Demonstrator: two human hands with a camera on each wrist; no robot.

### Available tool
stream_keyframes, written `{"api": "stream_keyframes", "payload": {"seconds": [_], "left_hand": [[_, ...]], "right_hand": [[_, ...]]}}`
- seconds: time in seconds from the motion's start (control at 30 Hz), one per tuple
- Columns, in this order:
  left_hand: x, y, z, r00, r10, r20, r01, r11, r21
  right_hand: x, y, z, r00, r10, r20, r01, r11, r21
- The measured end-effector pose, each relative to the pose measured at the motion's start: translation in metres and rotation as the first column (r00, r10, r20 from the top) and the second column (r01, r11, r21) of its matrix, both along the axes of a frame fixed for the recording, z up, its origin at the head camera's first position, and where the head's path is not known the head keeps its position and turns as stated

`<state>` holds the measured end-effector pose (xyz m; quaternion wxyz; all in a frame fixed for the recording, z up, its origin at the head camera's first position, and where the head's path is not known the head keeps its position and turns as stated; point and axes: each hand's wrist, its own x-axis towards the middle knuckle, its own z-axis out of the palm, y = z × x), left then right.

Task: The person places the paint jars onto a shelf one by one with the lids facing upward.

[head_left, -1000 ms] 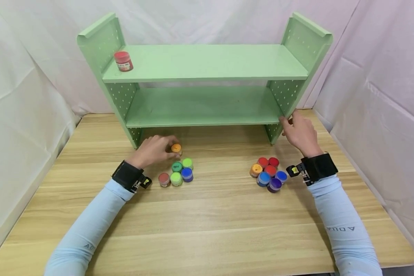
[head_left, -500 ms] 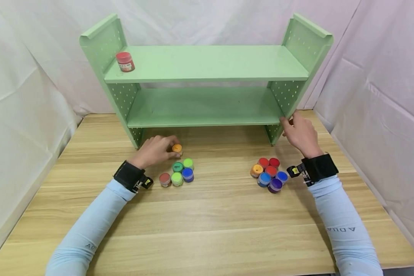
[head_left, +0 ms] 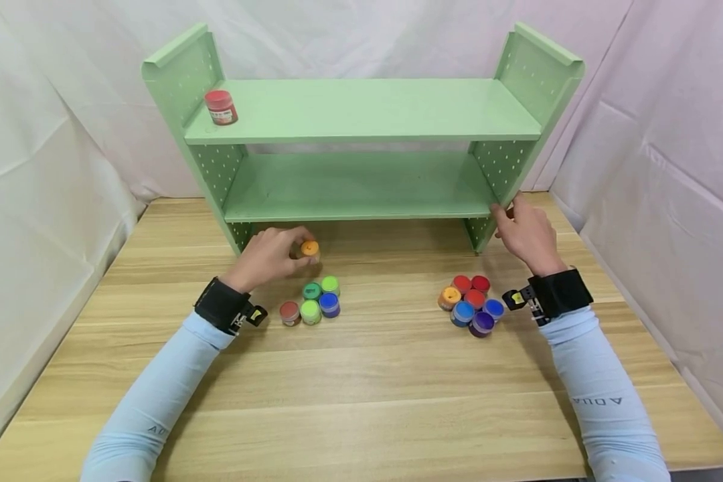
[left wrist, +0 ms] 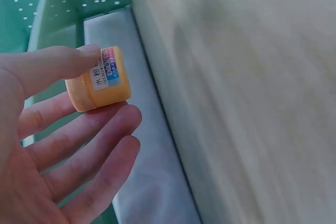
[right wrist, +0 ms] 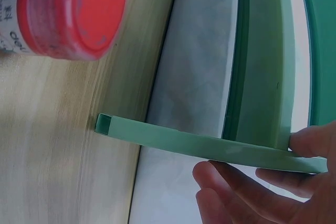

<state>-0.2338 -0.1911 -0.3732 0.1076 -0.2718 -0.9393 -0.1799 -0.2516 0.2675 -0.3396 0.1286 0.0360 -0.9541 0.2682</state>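
Observation:
My left hand (head_left: 272, 256) pinches an orange paint jar (left wrist: 107, 80) between thumb and fingers, in front of the shelf's left leg. In the left wrist view the jar's printed label faces the camera. Just nearer the body stand several jars: dark green (head_left: 311, 290), light green (head_left: 310, 311), blue (head_left: 329, 304) and brownish red (head_left: 290, 312). At the green shelf (head_left: 361, 181), my right hand (head_left: 527, 234) grips the right side panel (right wrist: 210, 148), thumb on the inner side and fingers on the outer.
A red jar (head_left: 221, 108) stands at the left end of the top board. On the table (head_left: 361, 402), several red, orange, blue and purple jars, among them an orange jar (head_left: 449, 298), cluster left of the right wrist. White cloth (head_left: 669, 167) hangs around the table.
My left hand has moved slightly up and toward the shelf with the orange paint jar, away from the other jars. The right hand keeps its place on the side panel.

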Motion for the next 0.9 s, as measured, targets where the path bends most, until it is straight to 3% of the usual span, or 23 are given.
{"api": "stream_keyframes", "payload": {"seconds": [0.3, 0.53, 0.67, 0.77, 0.9], "left_hand": [[0.009, 0.003, 0.017, 0.988, -0.027, -0.149, 0.045, 0.992, 0.118], [0.015, 0.007, 0.035, 0.953, -0.047, -0.301, 0.119, 0.967, 0.226], [0.018, 0.008, 0.049, 0.931, -0.040, -0.363, 0.164, 0.933, 0.319], [0.024, 0.013, 0.067, 0.905, -0.047, -0.423, 0.223, 0.899, 0.378], [0.033, 0.023, 0.100, 0.843, -0.056, -0.536, 0.308, 0.866, 0.395]], "right_hand": [[0.001, -0.001, 0.001, 1.000, 0.001, -0.002, -0.001, 1.000, -0.001], [0.001, 0.001, 0.001, 1.000, -0.008, 0.001, 0.008, 1.000, 0.002], [-0.001, 0.000, 0.000, 1.000, 0.001, -0.005, -0.001, 1.000, 0.002], [-0.001, 0.000, -0.001, 1.000, 0.005, -0.010, -0.005, 1.000, 0.001], [0.000, 0.000, -0.001, 1.000, 0.004, -0.012, -0.004, 1.000, 0.000]]}}
